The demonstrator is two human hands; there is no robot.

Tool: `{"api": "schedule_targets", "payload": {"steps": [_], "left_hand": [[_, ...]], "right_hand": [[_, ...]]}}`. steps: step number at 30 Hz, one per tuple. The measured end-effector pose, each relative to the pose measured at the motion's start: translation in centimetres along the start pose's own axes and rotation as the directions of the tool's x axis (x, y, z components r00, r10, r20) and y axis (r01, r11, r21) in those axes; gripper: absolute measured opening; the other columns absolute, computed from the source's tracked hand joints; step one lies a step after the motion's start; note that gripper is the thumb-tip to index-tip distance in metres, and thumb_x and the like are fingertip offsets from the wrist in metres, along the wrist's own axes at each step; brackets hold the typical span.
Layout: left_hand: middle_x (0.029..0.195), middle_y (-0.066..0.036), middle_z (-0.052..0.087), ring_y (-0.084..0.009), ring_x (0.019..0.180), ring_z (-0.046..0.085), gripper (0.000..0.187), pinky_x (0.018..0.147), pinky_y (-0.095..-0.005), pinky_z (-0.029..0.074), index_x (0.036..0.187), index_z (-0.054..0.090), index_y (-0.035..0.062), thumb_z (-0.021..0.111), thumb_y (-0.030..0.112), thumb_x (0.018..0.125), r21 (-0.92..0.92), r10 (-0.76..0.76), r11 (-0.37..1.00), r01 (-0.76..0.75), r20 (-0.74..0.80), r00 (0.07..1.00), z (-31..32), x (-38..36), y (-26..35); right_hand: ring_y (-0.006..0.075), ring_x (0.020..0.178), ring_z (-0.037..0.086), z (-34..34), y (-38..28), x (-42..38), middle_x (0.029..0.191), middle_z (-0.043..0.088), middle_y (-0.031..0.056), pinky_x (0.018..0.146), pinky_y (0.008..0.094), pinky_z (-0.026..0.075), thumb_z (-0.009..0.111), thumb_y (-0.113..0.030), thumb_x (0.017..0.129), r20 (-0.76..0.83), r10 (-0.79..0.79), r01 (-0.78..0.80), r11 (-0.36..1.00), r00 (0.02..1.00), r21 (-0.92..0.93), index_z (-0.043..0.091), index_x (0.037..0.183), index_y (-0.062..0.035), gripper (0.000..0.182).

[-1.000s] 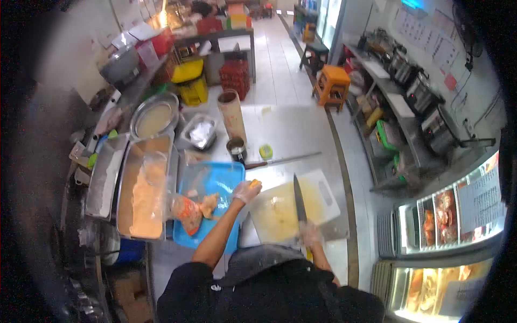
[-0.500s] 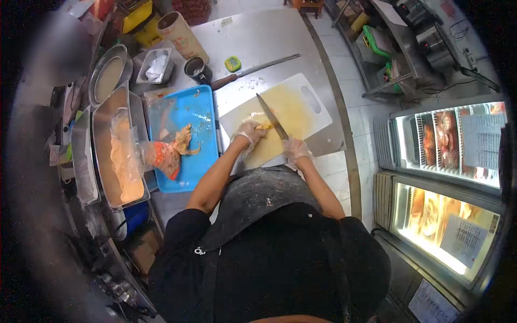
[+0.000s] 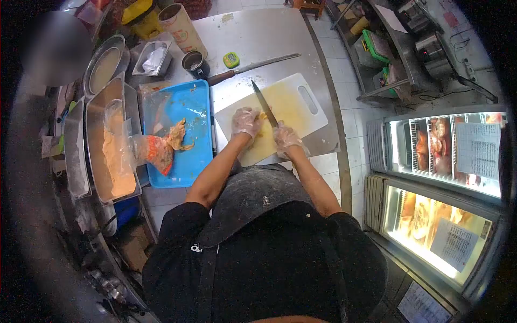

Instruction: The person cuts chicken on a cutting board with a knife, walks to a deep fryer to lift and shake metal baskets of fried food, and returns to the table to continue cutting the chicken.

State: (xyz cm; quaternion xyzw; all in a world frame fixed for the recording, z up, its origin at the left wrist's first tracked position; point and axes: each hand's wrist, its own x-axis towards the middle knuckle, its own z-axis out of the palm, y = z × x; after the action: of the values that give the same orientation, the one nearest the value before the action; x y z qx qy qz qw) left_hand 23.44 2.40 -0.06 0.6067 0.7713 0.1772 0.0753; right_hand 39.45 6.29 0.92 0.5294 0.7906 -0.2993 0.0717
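Left hand in clear plastic glove point(image 3: 246, 123), fingers curled over small yellow-orange food piece point(image 3: 262, 116), on white rectangular plastic cutting board point(image 3: 293, 110). Right hand point(image 3: 287, 139), likewise gloved, closed round long-bladed knife point(image 3: 263, 101), beside it. Beyond both: shiny steel table point(image 3: 258, 32).

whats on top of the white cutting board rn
On the white cutting board are a yellowish film and a small yellow-orange piece beside the left hand. The right hand holds a knife over it. Whatever the gloved hands cover can't be seen.
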Motion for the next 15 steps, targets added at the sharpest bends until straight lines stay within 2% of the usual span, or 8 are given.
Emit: {"api": "schedule_targets", "payload": {"steps": [1, 3, 4, 6, 9, 10, 13, 15], "left_hand": [[0.089, -0.013, 0.058, -0.0286, 0.09, 0.053, 0.022, 0.078, -0.0374, 0.042, 0.083, 0.063, 0.0139, 0.053, 0.03, 0.073, -0.001, -0.003, 1.0, 0.003, -0.004, 1.0, -0.1, -0.2, -0.3], [0.088, -0.014, 0.057, -0.0291, 0.086, 0.053, 0.022, 0.079, -0.0384, 0.041, 0.084, 0.063, 0.0147, 0.054, 0.03, 0.073, -0.111, 0.001, 0.994, 0.007, 0.068, 0.998, -0.3, -0.6, -0.9], [0.088, -0.014, 0.057, -0.0291, 0.086, 0.053, 0.022, 0.079, -0.0384, 0.041, 0.084, 0.063, 0.0147, 0.054, 0.03, 0.073, -0.115, -0.014, 0.993, 0.02, 0.058, 0.998, -0.2, -0.7, -1.1], [0.088, -0.013, 0.057, -0.029, 0.086, 0.052, 0.024, 0.078, -0.0392, 0.041, 0.087, 0.064, 0.015, 0.056, 0.032, 0.072, -0.107, 0.038, 0.994, -0.035, 0.022, 0.999, 0.1, -1.7, -1.7], [0.089, -0.012, 0.057, -0.0289, 0.087, 0.052, 0.027, 0.079, -0.039, 0.041, 0.09, 0.064, 0.015, 0.056, 0.033, 0.072, -0.149, -0.014, 0.989, 0.019, 0.036, 0.999, 0.2, -1.6, -1.2], [0.089, -0.012, 0.057, -0.0289, 0.087, 0.052, 0.027, 0.079, -0.039, 0.041, 0.09, 0.064, 0.015, 0.056, 0.033, 0.072, -0.145, -0.031, 0.989, 0.035, 0.028, 0.999, 0.9, -1.6, -1.0], [0.09, -0.012, 0.057, -0.0286, 0.089, 0.052, 0.028, 0.08, -0.0384, 0.041, 0.09, 0.064, 0.0145, 0.056, 0.034, 0.071, -0.109, -0.092, 0.991, 0.078, -0.132, 0.987, 2.0, -1.4, -0.6], [0.09, -0.011, 0.057, -0.0286, 0.09, 0.052, 0.029, 0.08, -0.038, 0.041, 0.09, 0.064, 0.0145, 0.057, 0.035, 0.07, -0.117, -0.049, 0.992, 0.044, -0.038, 0.998, 1.1, -1.0, 0.0]], "right_hand": [[0.0318, 0.083, 0.058, 0.5, 0.7, 0.1, 0.088, 0.057, 0.0187, 0.069, 0.0403, 0.047, 0.044, -0.013, 0.077, -0.001, -0.003, 0.003, 1.0, 1.0, -0.004, 0.049, 0.096, -0.0067, 0.021], [0.0392, 0.082, 0.056, 1.9, 3.6, 0.2, 0.085, 0.057, 0.0262, 0.071, 0.0452, 0.044, 0.042, -0.022, 0.081, 0.033, -0.101, 0.102, 0.994, 0.994, -0.044, 0.048, 0.093, 0.0004, 0.027], [0.0392, 0.082, 0.056, 2.0, 4.5, 0.1, 0.085, 0.057, 0.0262, 0.071, 0.0452, 0.044, 0.042, -0.022, 0.081, 0.039, -0.112, 0.114, 0.992, 0.993, -0.057, 0.048, 0.093, 0.0004, 0.027], [0.0391, 0.081, 0.056, 2.8, 5.9, -0.4, 0.084, 0.057, 0.026, 0.07, 0.045, 0.044, 0.04, -0.023, 0.081, -0.07, -0.006, 0.005, 1.0, 0.998, -0.016, 0.048, 0.092, 0.001, 0.027], [0.039, 0.08, 0.056, 4.2, 7.7, 1.1, 0.083, 0.057, 0.025, 0.069, 0.0447, 0.044, 0.041, -0.025, 0.081, -0.078, -0.079, 0.07, 0.991, 0.994, -0.116, 0.048, 0.094, -0.0008, 0.028], [0.039, 0.08, 0.056, 4.0, 7.2, 1.1, 0.083, 0.057, 0.025, 0.069, 0.0447, 0.044, 0.041, -0.025, 0.081, -0.071, -0.097, 0.087, 0.989, 0.993, -0.121, 0.048, 0.094, -0.0008, 0.028], [0.0354, 0.073, 0.059, 2.3, 3.8, 1.0, 0.082, 0.058, 0.0219, 0.064, 0.0435, 0.047, 0.046, -0.026, 0.079, -0.134, -0.233, 0.224, 0.971, 0.963, -0.082, 0.048, 0.091, -0.0054, 0.023], [0.0376, 0.075, 0.058, 0.3, 0.6, 0.2, 0.081, 0.059, 0.0226, 0.065, 0.0462, 0.045, 0.044, -0.027, 0.08, -0.158, -0.094, 0.102, 0.994, 0.983, 0.042, 0.047, 0.093, -0.004, 0.026]]}}
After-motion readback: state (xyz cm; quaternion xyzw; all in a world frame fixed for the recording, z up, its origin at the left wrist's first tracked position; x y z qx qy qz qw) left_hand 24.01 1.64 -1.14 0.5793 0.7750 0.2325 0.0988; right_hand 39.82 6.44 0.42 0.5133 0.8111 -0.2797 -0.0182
